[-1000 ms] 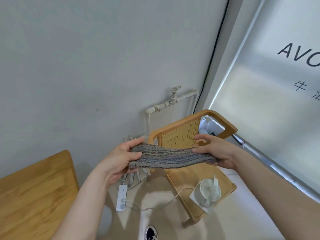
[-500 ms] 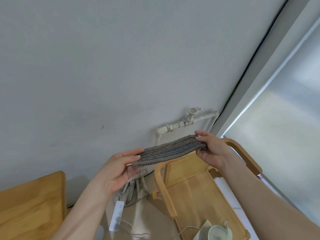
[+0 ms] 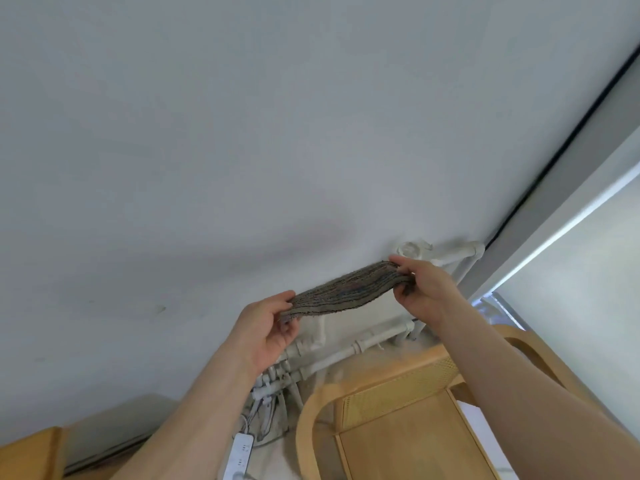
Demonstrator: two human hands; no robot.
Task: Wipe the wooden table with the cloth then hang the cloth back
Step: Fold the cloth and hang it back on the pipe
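Head view: faces a pale wall, with both hands raised in front of it and the cloth stretched between them
Cloth: grey and striped, folded into a long narrow band; it is held in the air, sags a little in the middle, and its right end is the higher one
Left hand: pinches the lower end of the cloth, thumb on top and fingers curled beneath
Right hand: grips the upper end, thumb over the top edge and fingers wrapped round the underside
Upper pipe: white, runs along the wall just behind the right hand, with a round fitting beside the thumb; whether the cloth touches it cannot be told
Lower pipes: white, below the cloth and apart from it
Wooden surface: only a corner shows at the lower left edge, well apart from the cloth; its wiped state cannot be read from here
Chair: light wood with a cane back, below the right forearm
Power strip: white, on the floor beneath the left forearm
Done, by judgement: the cloth is off the surface and up at the wall, so the wiping looks finished
Left, by judgement: the hanging itself; the cloth is draped over nothing yet, the upper pipe looks the likely rail, and both hands have yet to lay it over and let go
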